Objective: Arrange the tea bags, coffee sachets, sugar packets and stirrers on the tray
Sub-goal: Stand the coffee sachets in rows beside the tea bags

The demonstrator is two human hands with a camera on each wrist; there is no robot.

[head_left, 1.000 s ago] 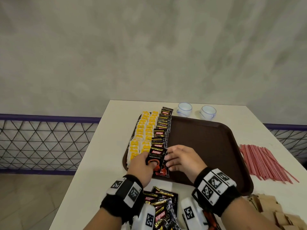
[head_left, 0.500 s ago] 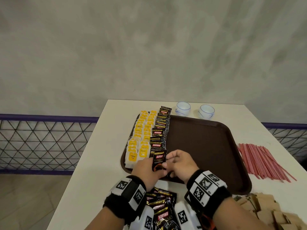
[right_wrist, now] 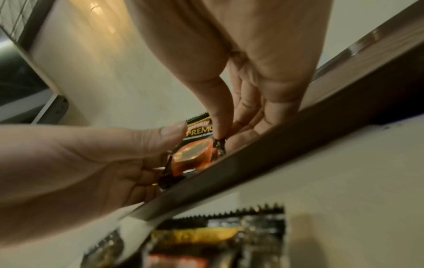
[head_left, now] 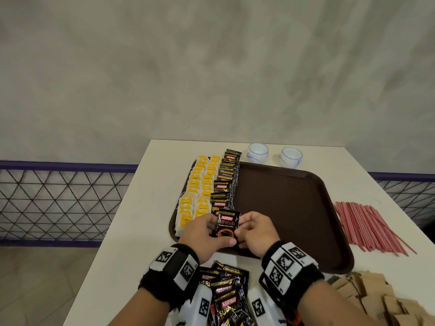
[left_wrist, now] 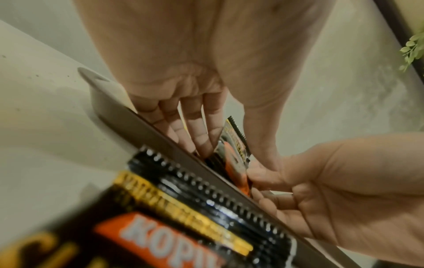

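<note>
A brown tray (head_left: 282, 203) lies on the white table. Along its left side run two columns of yellow tea bags (head_left: 200, 191) and one column of black coffee sachets (head_left: 224, 182). At the near end of that column both hands hold one black Kopiko sachet (head_left: 227, 225) tilted up just inside the tray's near rim. My left hand (head_left: 208, 231) pinches its left edge, thumb on the front. My right hand (head_left: 247, 228) pinches its right edge. The wrist views show the same sachet (left_wrist: 234, 150) (right_wrist: 197, 145) between thumb and fingers of each hand.
A loose pile of coffee sachets (head_left: 226, 292) lies on the table between my wrists. Red stirrers (head_left: 367, 227) are spread to the right of the tray, with brown sugar packets (head_left: 367, 295) at the near right. Two white cups (head_left: 258, 151) stand behind the tray.
Both hands drew back toward the tray's near rim with the sachet. The right hand, earlier spread flat beside it, now pinches its right edge.
</note>
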